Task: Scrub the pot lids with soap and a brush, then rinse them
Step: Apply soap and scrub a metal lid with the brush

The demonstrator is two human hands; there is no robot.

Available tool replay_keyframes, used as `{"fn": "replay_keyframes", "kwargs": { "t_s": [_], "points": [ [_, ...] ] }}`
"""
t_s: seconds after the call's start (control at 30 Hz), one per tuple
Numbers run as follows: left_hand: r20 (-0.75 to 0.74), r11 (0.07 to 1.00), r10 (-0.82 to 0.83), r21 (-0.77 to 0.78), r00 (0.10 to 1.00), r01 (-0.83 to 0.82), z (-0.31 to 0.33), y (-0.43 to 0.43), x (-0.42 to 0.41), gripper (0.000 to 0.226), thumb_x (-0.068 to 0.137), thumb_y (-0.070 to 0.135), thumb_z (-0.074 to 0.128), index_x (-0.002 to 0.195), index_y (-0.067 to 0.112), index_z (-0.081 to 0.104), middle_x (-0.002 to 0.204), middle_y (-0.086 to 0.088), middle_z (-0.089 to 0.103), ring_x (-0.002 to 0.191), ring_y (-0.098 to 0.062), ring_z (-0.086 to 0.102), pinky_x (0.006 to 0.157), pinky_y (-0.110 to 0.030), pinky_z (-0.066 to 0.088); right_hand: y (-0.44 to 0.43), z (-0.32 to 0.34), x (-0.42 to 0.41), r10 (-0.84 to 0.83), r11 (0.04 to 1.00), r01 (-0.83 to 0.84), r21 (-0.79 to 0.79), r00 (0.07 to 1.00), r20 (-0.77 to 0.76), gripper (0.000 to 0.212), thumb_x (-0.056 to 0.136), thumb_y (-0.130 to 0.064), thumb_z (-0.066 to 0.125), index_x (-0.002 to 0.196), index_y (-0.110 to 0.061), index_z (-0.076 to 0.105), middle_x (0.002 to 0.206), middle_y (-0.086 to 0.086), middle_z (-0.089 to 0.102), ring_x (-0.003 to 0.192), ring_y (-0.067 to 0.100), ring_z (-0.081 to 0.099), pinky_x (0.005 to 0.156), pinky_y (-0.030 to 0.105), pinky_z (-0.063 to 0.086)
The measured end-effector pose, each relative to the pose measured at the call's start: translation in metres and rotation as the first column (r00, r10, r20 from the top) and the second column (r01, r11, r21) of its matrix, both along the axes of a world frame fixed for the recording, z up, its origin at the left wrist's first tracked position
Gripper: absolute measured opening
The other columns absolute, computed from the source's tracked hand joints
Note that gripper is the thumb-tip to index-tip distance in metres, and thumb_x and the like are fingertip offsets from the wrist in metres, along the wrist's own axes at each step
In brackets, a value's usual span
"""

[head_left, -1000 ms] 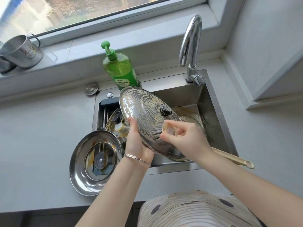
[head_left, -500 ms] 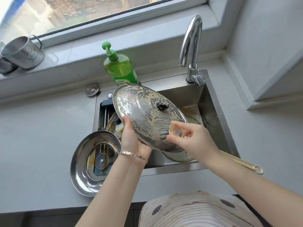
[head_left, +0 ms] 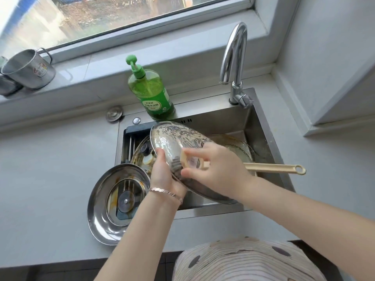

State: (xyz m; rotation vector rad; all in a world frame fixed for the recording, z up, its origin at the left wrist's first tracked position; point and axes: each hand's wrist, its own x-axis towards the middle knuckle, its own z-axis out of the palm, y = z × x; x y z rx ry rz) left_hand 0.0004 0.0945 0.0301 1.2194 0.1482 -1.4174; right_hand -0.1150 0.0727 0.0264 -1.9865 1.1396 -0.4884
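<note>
A soapy glass pot lid (head_left: 174,136) is tilted over the sink (head_left: 261,122). My left hand (head_left: 164,175) grips its near-left rim. My right hand (head_left: 215,169) holds a beige long-handled brush (head_left: 272,168) by the head end, its dark bristles pressed on the lid's lower part; the hand hides the lid's knob. A steel-rimmed lid (head_left: 115,201) leans upside down on the counter at the sink's left corner. Another glass lid (head_left: 142,155) lies in the sink under my left hand, and a further one (head_left: 239,147) behind my right hand.
A green dish soap pump bottle (head_left: 152,94) stands at the sink's back edge, the chrome faucet (head_left: 233,63) to its right, no water running. Metal mugs (head_left: 28,69) sit on the window sill at the left. A small round steel cap (head_left: 114,116) lies behind the sink.
My right hand has slid the brush left and down across the lid, covering the knob. The lid stays tilted in my left hand.
</note>
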Motion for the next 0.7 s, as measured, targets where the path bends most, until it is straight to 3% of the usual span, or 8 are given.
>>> {"fn": "replay_keyframes", "kwargs": {
  "t_s": [0.07, 0.17, 0.3, 0.37, 0.47, 0.63, 0.7],
  "points": [
    [0.002, 1.0, -0.023, 0.002, 1.0, 0.023, -0.004, 0.002, 0.008, 0.057, 0.095, 0.056, 0.03, 0.117, 0.007, 0.051, 0.111, -0.023, 0.061, 0.104, -0.038, 0.059, 0.092, -0.052, 0.046, 0.018, -0.012, -0.016, 0.038, 0.999, -0.038, -0.004, 0.997, -0.064, 0.044, 0.077, -0.049, 0.068, 0.12, -0.045, 0.058, 0.077, -0.01, 0.041, 0.07, 0.009, 0.045, 0.057, 0.017, 0.031],
    [0.004, 0.999, -0.032, 0.019, 0.999, 0.032, -0.01, 0.004, 0.0, 0.061, 0.094, 0.058, 0.03, 0.124, 0.008, 0.048, 0.12, -0.021, 0.058, 0.109, -0.037, 0.057, 0.094, -0.052, 0.046, 0.014, -0.019, -0.017, 0.013, 1.0, -0.011, 0.015, 0.993, -0.118, 0.045, 0.077, -0.052, 0.066, 0.12, -0.047, 0.057, 0.077, -0.01, 0.039, 0.073, 0.01, 0.045, 0.059, 0.022, 0.031],
    [0.015, 0.998, -0.038, 0.059, 0.999, 0.037, -0.012, 0.0, -0.003, 0.057, 0.094, 0.056, 0.033, 0.116, 0.008, 0.055, 0.115, -0.019, 0.062, 0.103, -0.035, 0.061, 0.088, -0.049, 0.049, -0.004, -0.015, 0.004, -0.009, 0.998, 0.007, -0.068, 1.0, -0.03, 0.048, 0.077, -0.052, 0.066, 0.123, -0.043, 0.057, 0.074, -0.013, 0.035, 0.071, 0.009, 0.043, 0.062, 0.023, 0.033],
    [-0.046, 0.998, -0.042, 0.04, 0.998, 0.044, -0.012, -0.001, 0.01, 0.06, 0.094, 0.056, 0.031, 0.114, 0.004, 0.052, 0.115, -0.024, 0.06, 0.104, -0.038, 0.059, 0.09, -0.053, 0.046, 0.003, -0.02, -0.005, 0.05, 0.992, -0.05, -0.119, 0.999, -0.004, 0.048, 0.074, -0.055, 0.066, 0.119, -0.04, 0.061, 0.073, -0.015, 0.035, 0.061, 0.003, 0.04, 0.055, 0.017, 0.03],
    [-0.064, 0.999, -0.053, 0.007, 0.997, 0.053, -0.018, 0.003, 0.031, 0.069, 0.093, 0.06, 0.028, 0.133, 0.006, 0.041, 0.129, -0.027, 0.051, 0.117, -0.043, 0.051, 0.099, -0.06, 0.038, 0.019, -0.038, -0.028, 0.096, 0.991, -0.096, -0.096, 0.995, -0.005, 0.054, 0.067, -0.064, 0.052, 0.112, -0.038, 0.066, 0.073, -0.013, 0.039, 0.048, -0.004, 0.031, 0.048, 0.012, 0.025],
    [0.024, 0.996, -0.074, 0.041, 0.997, 0.073, -0.025, 0.003, 0.017, 0.069, 0.091, 0.062, 0.032, 0.132, 0.008, 0.048, 0.122, -0.02, 0.06, 0.112, -0.037, 0.058, 0.101, -0.054, 0.041, 0.009, -0.035, -0.009, 0.054, 0.982, -0.046, -0.182, 0.998, 0.043, 0.045, 0.064, -0.059, 0.058, 0.101, -0.037, 0.071, 0.07, -0.012, 0.037, 0.046, 0.005, 0.033, 0.045, 0.008, 0.019],
    [-0.005, 0.996, -0.067, 0.059, 0.998, 0.067, -0.024, 0.001, 0.021, 0.069, 0.092, 0.061, 0.032, 0.132, 0.007, 0.047, 0.122, -0.022, 0.059, 0.111, -0.038, 0.058, 0.101, -0.054, 0.041, 0.009, -0.03, -0.002, 0.071, 0.974, -0.054, -0.218, 0.995, 0.07, 0.043, 0.065, -0.056, 0.06, 0.101, -0.035, 0.071, 0.07, -0.011, 0.037, 0.047, 0.006, 0.034, 0.045, 0.006, 0.019]
  ]
}}
